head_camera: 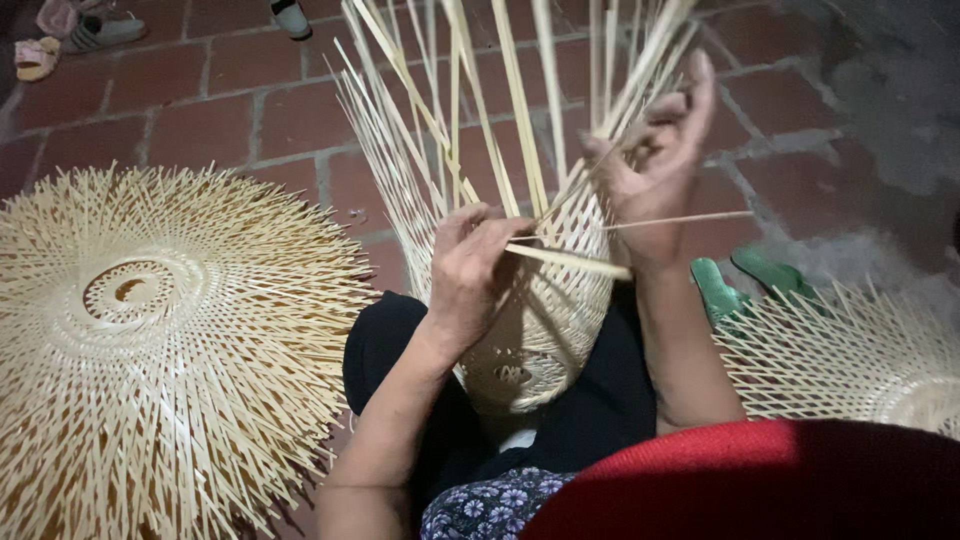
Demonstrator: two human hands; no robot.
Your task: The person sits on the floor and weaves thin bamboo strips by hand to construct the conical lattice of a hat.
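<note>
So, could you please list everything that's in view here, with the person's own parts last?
half-woven basket: one, pale straw, on the lap, loose strips fanning upward
flat woven pieces: two, pale straw, one on the floor at left, one at right
green sandals: two, floor right of the basket
other footwear: several, top left
brick floor: red
red cloth: bottom right
left hand: pinching a strip at the basket's rim
right hand: gripping upright strips

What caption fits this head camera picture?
Left hand and right hand weave bamboo strips into a basket.
</note>
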